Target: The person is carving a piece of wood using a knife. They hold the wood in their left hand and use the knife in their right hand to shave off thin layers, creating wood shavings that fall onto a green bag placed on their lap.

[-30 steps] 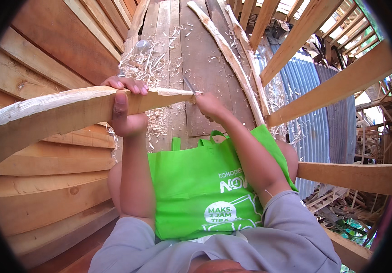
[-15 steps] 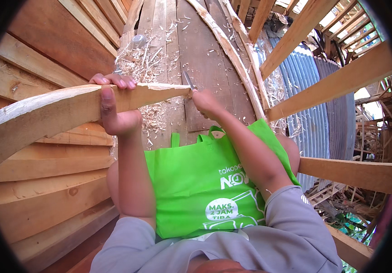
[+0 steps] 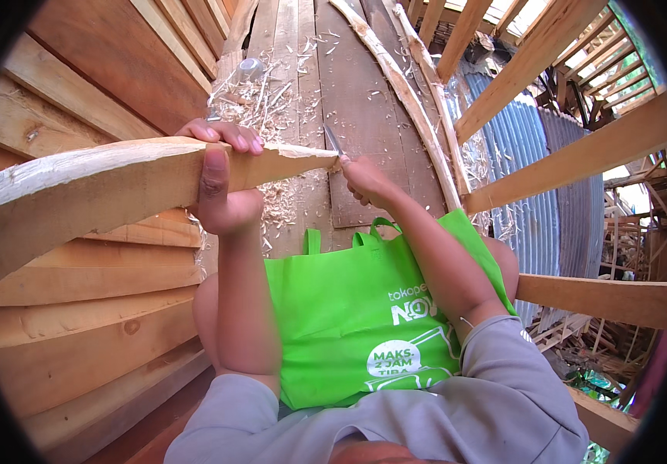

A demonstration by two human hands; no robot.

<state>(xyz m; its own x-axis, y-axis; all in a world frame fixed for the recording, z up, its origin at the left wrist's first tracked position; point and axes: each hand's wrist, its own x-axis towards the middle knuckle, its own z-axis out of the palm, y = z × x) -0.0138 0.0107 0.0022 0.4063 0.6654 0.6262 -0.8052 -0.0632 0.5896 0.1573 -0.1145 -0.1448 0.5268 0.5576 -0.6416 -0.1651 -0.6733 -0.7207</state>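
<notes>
A long, pale wooden plank [image 3: 117,182] with a tapered, roughly whittled right end stretches in from the left. My left hand [image 3: 231,207] is closed around it, thumb on the near face and fingers over the top edge. At the plank's tip my right hand [image 3: 366,182] grips a knife [image 3: 333,139]; its narrow blade points up and away, close beside the cut end. The knife's handle is mostly hidden in my fist. A green cloth bag [image 3: 341,294] with white print lies across my lap, under my right forearm.
Wood shavings [image 3: 275,203] litter the board floor [image 3: 349,85], with a small clear cup [image 3: 250,69] among them. Stacked planks [image 3: 78,332] rise on the left. Two stripped poles [image 3: 399,89] lie ahead; wooden rails [image 3: 573,158] and corrugated metal sheets [image 3: 519,170] stand right.
The whole scene has shifted slightly right in the view. Both hands keep their holds on the plank and knife, and the knife remains beside the plank's tip.
</notes>
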